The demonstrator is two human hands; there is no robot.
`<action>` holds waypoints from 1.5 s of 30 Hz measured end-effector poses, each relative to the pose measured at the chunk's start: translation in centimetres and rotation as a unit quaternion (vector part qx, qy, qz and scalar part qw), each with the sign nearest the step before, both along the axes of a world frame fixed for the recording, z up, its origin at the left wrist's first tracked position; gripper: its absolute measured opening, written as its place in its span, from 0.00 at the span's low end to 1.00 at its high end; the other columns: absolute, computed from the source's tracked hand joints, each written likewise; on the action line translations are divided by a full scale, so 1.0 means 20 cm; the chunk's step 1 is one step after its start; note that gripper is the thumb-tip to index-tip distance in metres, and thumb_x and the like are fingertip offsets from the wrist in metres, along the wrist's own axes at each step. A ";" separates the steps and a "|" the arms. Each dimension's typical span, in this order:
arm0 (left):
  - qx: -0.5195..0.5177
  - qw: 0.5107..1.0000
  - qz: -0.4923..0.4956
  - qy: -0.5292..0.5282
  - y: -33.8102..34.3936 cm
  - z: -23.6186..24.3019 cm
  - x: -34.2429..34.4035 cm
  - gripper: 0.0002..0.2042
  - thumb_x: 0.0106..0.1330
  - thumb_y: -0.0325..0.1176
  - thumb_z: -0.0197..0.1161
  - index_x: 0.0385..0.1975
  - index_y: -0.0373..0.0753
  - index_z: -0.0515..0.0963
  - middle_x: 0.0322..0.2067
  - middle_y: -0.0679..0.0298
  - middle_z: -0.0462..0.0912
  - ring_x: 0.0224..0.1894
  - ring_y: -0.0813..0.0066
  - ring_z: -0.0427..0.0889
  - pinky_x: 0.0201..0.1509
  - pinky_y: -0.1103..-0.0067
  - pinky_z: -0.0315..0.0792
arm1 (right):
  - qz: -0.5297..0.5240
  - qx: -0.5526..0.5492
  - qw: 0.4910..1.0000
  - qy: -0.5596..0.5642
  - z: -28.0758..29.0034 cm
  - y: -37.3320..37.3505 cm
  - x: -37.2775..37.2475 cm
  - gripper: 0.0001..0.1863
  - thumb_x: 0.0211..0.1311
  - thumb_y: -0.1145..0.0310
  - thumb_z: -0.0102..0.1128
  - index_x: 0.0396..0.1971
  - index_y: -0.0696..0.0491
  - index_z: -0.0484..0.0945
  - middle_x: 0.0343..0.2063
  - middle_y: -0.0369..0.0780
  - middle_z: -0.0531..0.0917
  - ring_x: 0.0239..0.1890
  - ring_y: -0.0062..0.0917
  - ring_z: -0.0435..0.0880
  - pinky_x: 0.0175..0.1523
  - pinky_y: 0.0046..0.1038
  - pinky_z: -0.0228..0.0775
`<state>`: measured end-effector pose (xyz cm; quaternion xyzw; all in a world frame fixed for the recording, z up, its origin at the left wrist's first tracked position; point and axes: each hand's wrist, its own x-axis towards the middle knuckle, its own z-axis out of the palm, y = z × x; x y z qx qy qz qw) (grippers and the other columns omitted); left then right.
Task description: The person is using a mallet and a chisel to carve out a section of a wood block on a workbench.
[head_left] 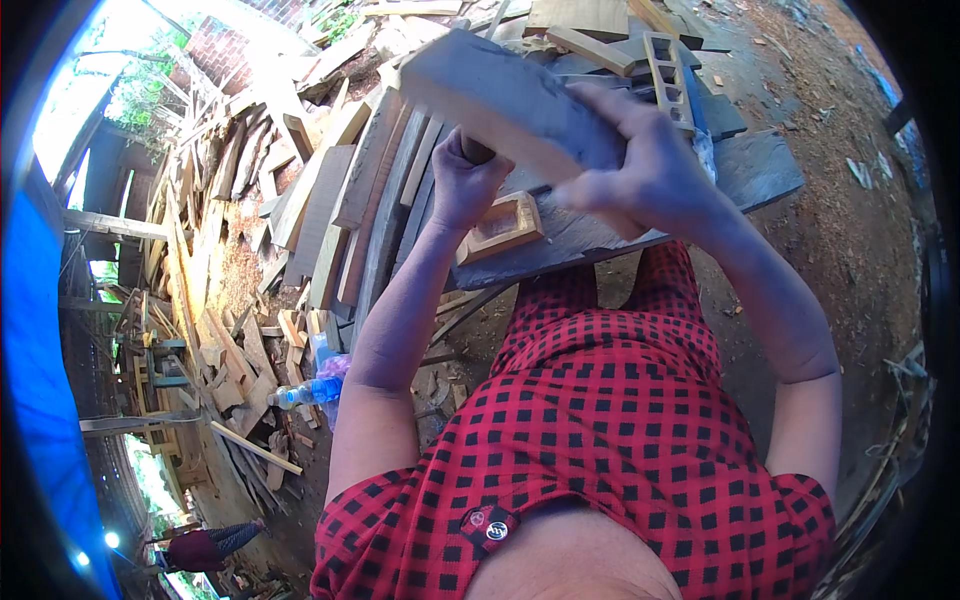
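My right hand point(650, 175) grips a thick wooden block point(510, 100), grey on its broad face and paler along one side, held tilted above the workbench point(760, 180); motion blurs it. My left hand point(465, 190), just below the block’s left part, has its fingers closed round something dark and rounded, mostly hidden and too unclear to name. A small hollowed wooden frame point(500, 225) lies on the bench beneath my hands. A pale wooden piece with several square compartments point(668, 80) is at the bench’s far side.
Stacked planks point(350, 200) and scrap wood point(240, 370) spread along the left. A plastic bottle point(295, 398) sits beside a pink bag left of my arm. A blue tarp point(35, 330) edges the far left. Another person point(205, 550) is at the lower left. Dirt ground point(840, 220) lies right.
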<state>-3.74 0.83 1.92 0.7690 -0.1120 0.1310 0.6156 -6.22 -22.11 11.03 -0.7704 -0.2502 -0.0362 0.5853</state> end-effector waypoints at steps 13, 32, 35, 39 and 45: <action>0.003 0.999 -0.008 0.035 0.02 -0.04 0.00 0.05 0.52 0.21 0.63 0.28 0.35 0.75 0.24 0.71 0.77 0.29 0.86 0.73 0.34 0.84 0.70 | 0.009 -0.018 0.998 -0.065 -0.06 0.02 0.04 0.48 0.31 0.55 0.75 0.55 0.66 0.70 0.41 0.50 0.82 0.42 0.33 0.84 0.50 0.27 0.74; 0.005 0.999 0.025 0.042 0.07 -0.06 -0.03 0.04 0.53 0.24 0.66 0.24 0.36 0.77 0.19 0.71 0.77 0.23 0.86 0.75 0.28 0.85 0.70 | 0.016 0.211 0.976 -0.052 -0.07 -0.02 0.01 0.36 0.38 0.64 0.73 0.52 0.63 0.73 0.38 0.43 0.82 0.40 0.22 0.81 0.47 0.24 0.74; -0.040 0.999 -0.004 -0.014 0.09 -0.05 -0.04 0.04 0.53 0.23 0.65 0.22 0.37 0.76 0.17 0.71 0.76 0.20 0.85 0.75 0.26 0.84 0.70 | 0.056 0.134 0.989 0.003 -0.11 0.03 0.00 0.44 0.36 0.60 0.73 0.57 0.62 0.69 0.45 0.44 0.80 0.46 0.27 0.79 0.54 0.26 0.69; -0.086 0.996 0.026 0.001 0.14 -0.05 -0.06 0.06 0.53 0.23 0.66 0.25 0.38 0.74 0.19 0.68 0.76 0.20 0.82 0.76 0.25 0.84 0.70 | -0.020 -0.036 0.999 0.018 -0.24 0.03 0.04 0.45 0.33 0.55 0.75 0.54 0.62 0.73 0.42 0.48 0.83 0.43 0.33 0.83 0.51 0.29 0.73; -0.196 0.978 0.068 -0.039 0.20 -0.07 -0.10 0.08 0.54 0.22 0.65 0.26 0.39 0.71 0.18 0.67 0.73 0.17 0.78 0.75 0.24 0.81 0.71 | 0.008 0.051 0.992 0.112 -0.41 -0.06 0.03 0.46 0.29 0.53 0.76 0.53 0.63 0.74 0.42 0.50 0.83 0.45 0.33 0.83 0.53 0.30 0.72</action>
